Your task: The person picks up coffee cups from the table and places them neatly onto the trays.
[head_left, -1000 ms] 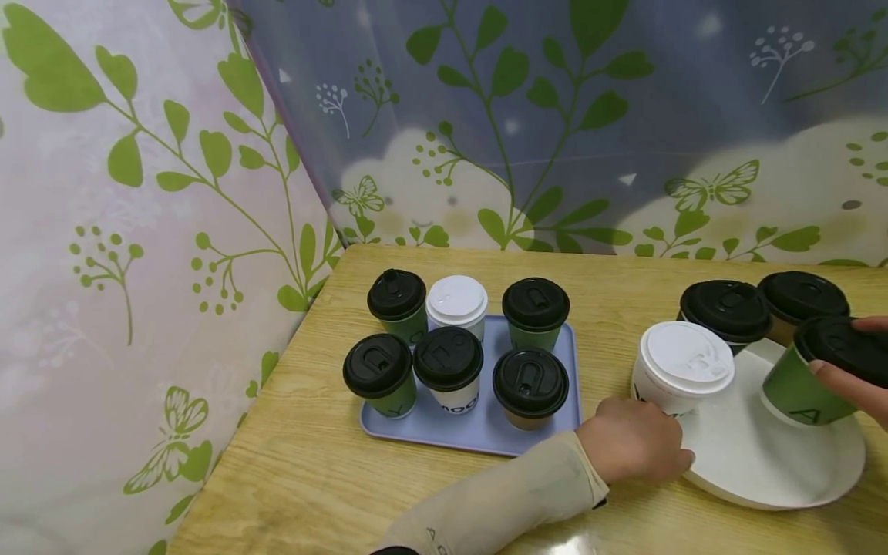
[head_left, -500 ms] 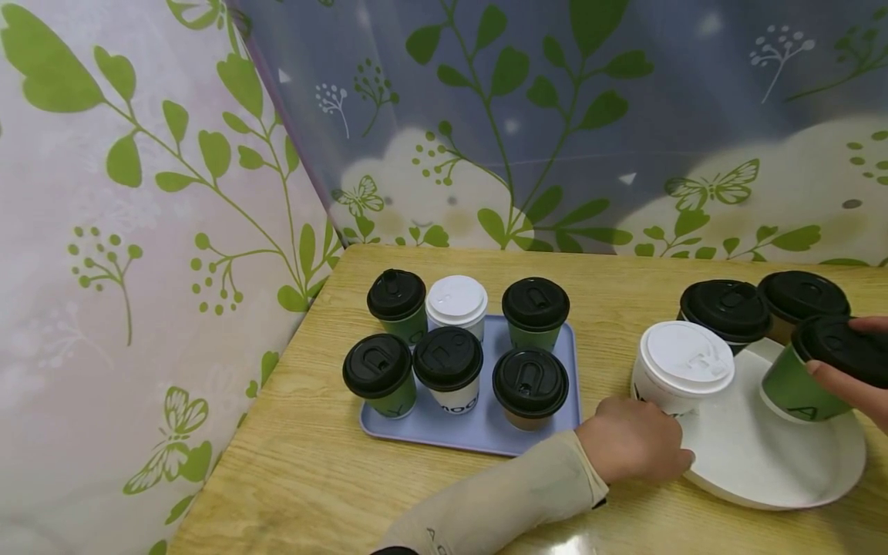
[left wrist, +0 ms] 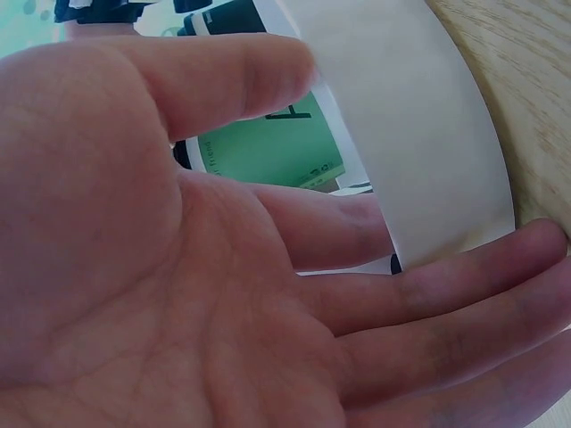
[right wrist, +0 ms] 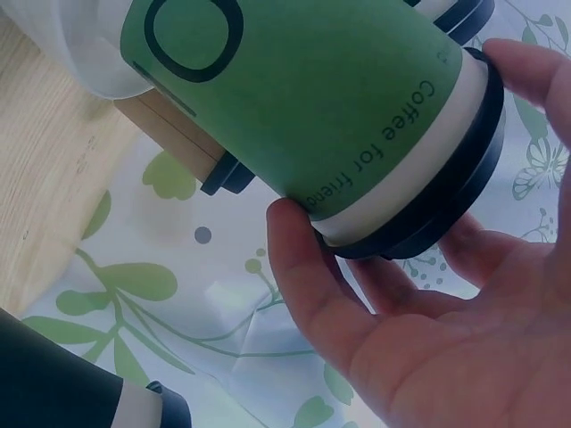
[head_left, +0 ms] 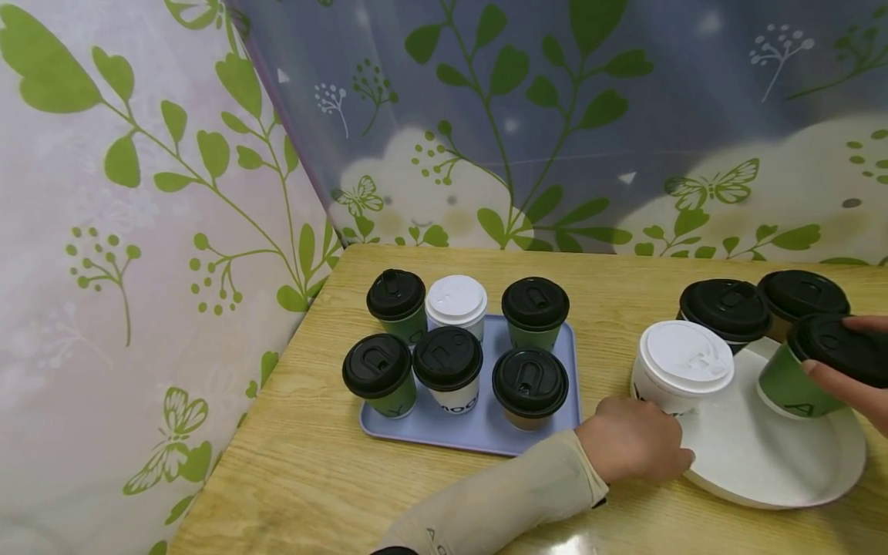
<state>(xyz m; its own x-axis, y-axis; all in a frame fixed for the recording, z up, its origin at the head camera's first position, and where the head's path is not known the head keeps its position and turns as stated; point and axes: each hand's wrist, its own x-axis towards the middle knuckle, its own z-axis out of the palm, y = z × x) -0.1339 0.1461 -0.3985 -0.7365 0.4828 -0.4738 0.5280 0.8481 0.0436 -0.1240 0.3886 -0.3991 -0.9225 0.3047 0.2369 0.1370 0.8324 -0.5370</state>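
My left hand (head_left: 630, 441) pinches the near-left rim of a round white tray (head_left: 752, 462). In the left wrist view its thumb and index finger lie on either side of the pale tray wall (left wrist: 419, 125), the other fingers stretched out below. At the right edge, my right hand (head_left: 853, 385) grips a green paper coffee cup (head_left: 791, 385) around its black lid, the cup tilted over the tray. The right wrist view shows the fingertips at the rim of this green cup (right wrist: 303, 98). A white cup with a white lid (head_left: 683, 362) stands at the tray's left side, beside my left hand.
Two more black-lidded cups, one nearer (head_left: 724, 308) and one farther (head_left: 805, 297), stand at the round tray's back. Left of it, a lilac rectangular tray (head_left: 486, 437) carries several lidded cups. A patterned curtain (head_left: 486, 116) borders the wooden table (head_left: 312, 478).
The green cup in my right hand has shifted slightly left and up over the tray. My left hand stays at the tray rim.
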